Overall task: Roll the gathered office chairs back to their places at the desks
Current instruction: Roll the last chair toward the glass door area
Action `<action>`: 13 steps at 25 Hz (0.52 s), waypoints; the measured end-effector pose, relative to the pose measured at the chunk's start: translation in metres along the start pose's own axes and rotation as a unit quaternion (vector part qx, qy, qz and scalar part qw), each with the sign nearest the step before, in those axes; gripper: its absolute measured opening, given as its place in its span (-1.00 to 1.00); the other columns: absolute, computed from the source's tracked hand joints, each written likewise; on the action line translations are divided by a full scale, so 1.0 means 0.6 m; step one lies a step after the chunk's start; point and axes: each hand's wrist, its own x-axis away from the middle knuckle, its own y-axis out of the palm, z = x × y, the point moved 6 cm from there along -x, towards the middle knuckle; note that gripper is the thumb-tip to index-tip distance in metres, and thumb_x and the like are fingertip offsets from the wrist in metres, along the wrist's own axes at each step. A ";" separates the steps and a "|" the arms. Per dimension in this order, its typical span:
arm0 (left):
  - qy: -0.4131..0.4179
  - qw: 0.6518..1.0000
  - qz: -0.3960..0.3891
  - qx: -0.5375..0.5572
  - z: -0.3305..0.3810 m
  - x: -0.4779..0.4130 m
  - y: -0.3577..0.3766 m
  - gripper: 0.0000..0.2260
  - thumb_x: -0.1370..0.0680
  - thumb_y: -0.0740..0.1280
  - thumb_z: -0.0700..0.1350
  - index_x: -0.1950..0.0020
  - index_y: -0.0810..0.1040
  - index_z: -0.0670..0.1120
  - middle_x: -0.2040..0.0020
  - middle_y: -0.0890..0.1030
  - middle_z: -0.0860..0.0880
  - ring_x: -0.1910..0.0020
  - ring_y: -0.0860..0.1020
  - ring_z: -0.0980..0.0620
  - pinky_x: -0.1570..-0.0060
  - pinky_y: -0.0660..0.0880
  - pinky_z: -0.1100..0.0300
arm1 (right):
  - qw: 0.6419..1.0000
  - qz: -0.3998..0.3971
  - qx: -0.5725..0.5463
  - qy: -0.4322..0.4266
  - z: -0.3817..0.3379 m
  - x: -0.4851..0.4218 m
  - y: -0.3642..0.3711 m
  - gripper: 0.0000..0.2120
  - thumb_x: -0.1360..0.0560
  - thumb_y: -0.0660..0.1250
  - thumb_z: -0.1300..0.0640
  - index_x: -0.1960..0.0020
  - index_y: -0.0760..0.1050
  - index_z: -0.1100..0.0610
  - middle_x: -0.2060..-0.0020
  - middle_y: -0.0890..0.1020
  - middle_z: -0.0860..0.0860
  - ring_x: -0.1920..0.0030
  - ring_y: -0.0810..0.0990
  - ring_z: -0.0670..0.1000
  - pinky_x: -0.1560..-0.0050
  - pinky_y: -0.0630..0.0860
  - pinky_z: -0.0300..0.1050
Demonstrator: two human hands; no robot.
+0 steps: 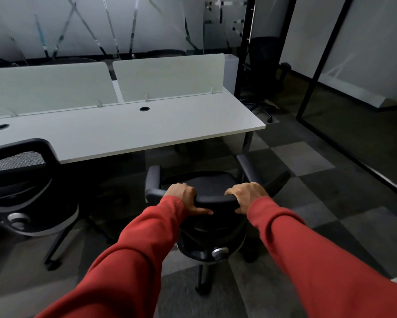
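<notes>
A black office chair [212, 180] with armrests stands on the carpet just in front of me, its seat facing the right end of a long white desk [128, 131]. My left hand [183, 196] grips the top edge of its backrest on the left, fingers over the rim and thumb behind. On the right side of the same edge my right hand [248, 195] grips likewise. A second black mesh-back chair [21, 180] sits at the desk to the left.
White divider panels [167, 76] stand along the desk's back. A third black chair [264, 72] stands beyond the desk by a black post [244, 42]. Glass partitions with black frames [316, 65] close the right side. Grey checkered carpet [319, 175] spreads to the right.
</notes>
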 end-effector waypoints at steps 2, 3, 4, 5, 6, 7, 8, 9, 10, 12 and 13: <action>0.002 1.000 -0.001 -0.002 -0.010 -0.006 0.004 -0.30 -0.22 0.19 0.61 0.27 0.54 -0.05 0.30 0.60 -0.02 0.28 0.58 -0.05 0.29 0.43 0.14 | 1.000 -0.004 0.010 -0.003 -0.004 -0.014 0.002 -0.43 -0.35 0.49 -0.06 -0.32 0.43 -0.17 -0.19 0.57 -0.16 -0.19 0.55 -0.03 -0.24 0.39 -0.06; 0.003 1.000 -0.003 0.001 -0.014 -0.009 0.006 -0.30 -0.23 0.19 0.61 0.25 0.55 -0.05 0.29 0.61 -0.03 0.27 0.58 -0.06 0.30 0.42 0.14 | 1.000 -0.008 0.014 0.000 -0.004 -0.021 0.002 -0.43 -0.35 0.49 -0.06 -0.33 0.42 -0.18 -0.20 0.56 -0.16 -0.20 0.54 -0.04 -0.25 0.38 -0.06; 0.004 1.000 -0.005 0.004 -0.016 -0.013 0.007 -0.29 -0.23 0.19 0.60 0.24 0.56 -0.05 0.28 0.61 -0.03 0.27 0.58 -0.06 0.30 0.41 0.14 | 1.000 -0.011 0.020 0.005 -0.001 -0.027 0.002 -0.42 -0.36 0.49 -0.06 -0.34 0.41 -0.18 -0.20 0.56 -0.16 -0.20 0.54 -0.04 -0.24 0.37 -0.06; 0.005 1.000 -0.006 0.006 -0.019 -0.016 0.008 -0.29 -0.24 0.19 0.60 0.23 0.57 -0.06 0.27 0.61 -0.03 0.27 0.58 -0.06 0.30 0.41 0.14 | 0.999 -0.010 0.028 0.011 0.000 -0.033 0.001 -0.42 -0.36 0.49 -0.07 -0.34 0.41 -0.19 -0.21 0.56 -0.17 -0.21 0.54 -0.04 -0.24 0.37 -0.06; 0.007 1.000 -0.007 0.008 -0.024 -0.021 0.009 -0.29 -0.25 0.20 0.59 0.22 0.57 -0.07 0.27 0.61 -0.04 0.26 0.59 -0.07 0.29 0.42 0.14 | 0.999 -0.007 0.035 0.016 0.000 -0.042 0.000 -0.41 -0.35 0.49 -0.06 -0.34 0.41 -0.20 -0.21 0.56 -0.17 -0.21 0.54 -0.05 -0.23 0.37 -0.07; 0.008 1.000 -0.008 0.012 -0.030 -0.026 0.009 -0.29 -0.25 0.21 0.59 0.22 0.58 -0.08 0.26 0.62 -0.05 0.25 0.59 -0.08 0.28 0.43 0.14 | 0.999 -0.008 0.036 0.022 -0.001 -0.051 0.000 -0.41 -0.35 0.49 -0.06 -0.34 0.41 -0.21 -0.21 0.56 -0.17 -0.21 0.54 -0.05 -0.22 0.36 -0.07; 0.008 1.000 -0.009 0.016 -0.037 -0.032 0.009 -0.29 -0.25 0.21 0.58 0.22 0.59 -0.09 0.25 0.62 -0.06 0.24 0.60 -0.09 0.28 0.43 0.13 | 0.999 -0.008 0.032 0.028 -0.001 -0.059 -0.002 -0.41 -0.35 0.49 -0.05 -0.34 0.41 -0.22 -0.21 0.57 -0.17 -0.21 0.54 -0.06 -0.21 0.36 -0.08; 0.008 1.000 -0.010 0.018 -0.043 -0.038 0.008 -0.28 -0.25 0.22 0.58 0.22 0.59 -0.09 0.25 0.62 -0.06 0.24 0.60 -0.09 0.28 0.42 0.13 | 0.999 -0.005 0.025 0.032 0.000 -0.068 -0.004 -0.42 -0.35 0.49 -0.04 -0.34 0.42 -0.22 -0.20 0.57 -0.18 -0.20 0.55 -0.06 -0.21 0.35 -0.08; 0.008 1.000 -0.010 0.017 -0.049 -0.044 0.007 -0.28 -0.25 0.22 0.58 0.22 0.59 -0.09 0.25 0.62 -0.06 0.24 0.60 -0.09 0.28 0.41 0.13 | 0.999 -0.001 0.020 0.035 0.000 -0.078 -0.006 -0.42 -0.35 0.49 -0.03 -0.33 0.42 -0.22 -0.20 0.57 -0.18 -0.20 0.55 -0.06 -0.20 0.35 -0.08; 0.006 1.000 -0.009 0.016 -0.067 -0.057 0.007 -0.28 -0.25 0.21 0.59 0.23 0.58 -0.08 0.26 0.62 -0.05 0.24 0.60 -0.08 0.29 0.42 0.14 | 0.999 0.001 0.024 0.034 -0.002 -0.102 -0.010 -0.42 -0.36 0.49 -0.03 -0.34 0.42 -0.22 -0.20 0.57 -0.18 -0.21 0.54 -0.07 -0.20 0.34 -0.08; 0.003 1.000 -0.009 0.015 -0.076 -0.065 0.009 -0.28 -0.24 0.21 0.59 0.23 0.58 -0.08 0.26 0.62 -0.05 0.24 0.60 -0.08 0.28 0.43 0.13 | 0.999 0.001 0.029 0.030 -0.002 -0.115 -0.013 -0.41 -0.36 0.49 -0.03 -0.35 0.41 -0.22 -0.21 0.57 -0.18 -0.22 0.54 -0.07 -0.21 0.34 -0.08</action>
